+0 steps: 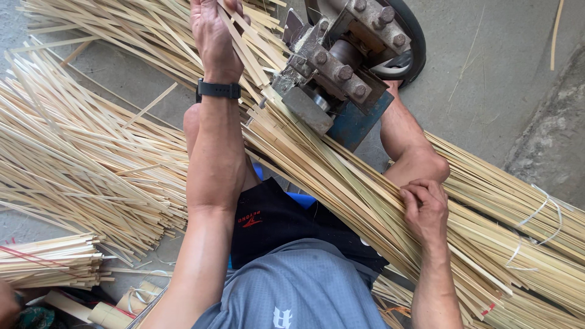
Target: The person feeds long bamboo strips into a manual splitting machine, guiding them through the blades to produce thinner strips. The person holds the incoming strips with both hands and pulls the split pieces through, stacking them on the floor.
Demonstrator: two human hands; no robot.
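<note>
View: looking straight down over a seated person's lap, grey shirt and black shorts at the bottom, concrete floor all around.
Left hand: the left hand [212, 33] is reaching forward at the top of the frame, a black wristband [218, 89] on the wrist, fingers curling around a few thin bamboo strips [247, 45] and gripping them just beside the machine.
Right hand: the right hand [425, 209] is resting on the long bundle of bamboo strips [341, 183] lying across the lap, fingers bent and pressing down into the strips; a firm grasp cannot be told.
Machine: a bolted metal splitting machine [338, 67] on a blue base is sitting just ahead of the knees, a dark wheel behind it, the bundle's far end meeting it.
Bundle: it is running diagonally from the machine toward the lower right, tied with white cord [536, 228] near that end.
Left side: a loose heap of split strips [79, 152] is fanning across the floor, with a smaller tied bundle [49, 262] below it.
</note>
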